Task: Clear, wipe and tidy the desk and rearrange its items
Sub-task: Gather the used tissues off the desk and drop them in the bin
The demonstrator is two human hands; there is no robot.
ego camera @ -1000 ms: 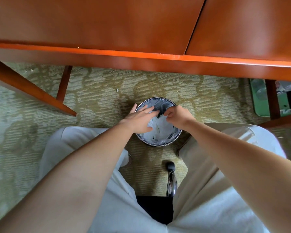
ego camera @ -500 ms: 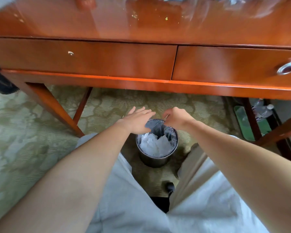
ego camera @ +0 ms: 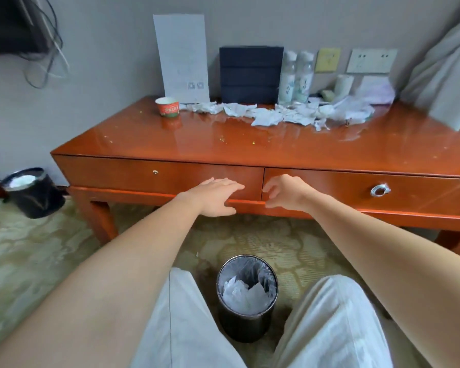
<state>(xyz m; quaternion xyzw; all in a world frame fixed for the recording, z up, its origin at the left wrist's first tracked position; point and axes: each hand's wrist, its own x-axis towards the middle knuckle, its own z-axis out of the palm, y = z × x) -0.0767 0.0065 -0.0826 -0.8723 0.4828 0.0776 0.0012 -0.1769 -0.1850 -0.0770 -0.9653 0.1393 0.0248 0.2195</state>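
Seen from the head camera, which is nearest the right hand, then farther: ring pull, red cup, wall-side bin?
1. ring pull, on the right drawer front.
2. red cup, back left of desk.
3. wall-side bin, floor, far left.

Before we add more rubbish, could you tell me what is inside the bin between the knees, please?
The bin holds a clear liner and crumpled white paper; anything under that paper, and the bin's bottom, is covered.

Wooden desk is carrying a paper cup back left, crumpled tissues strewn along the back, white card, dark box, two bottles standing at the wall, crumbs dotting the top.
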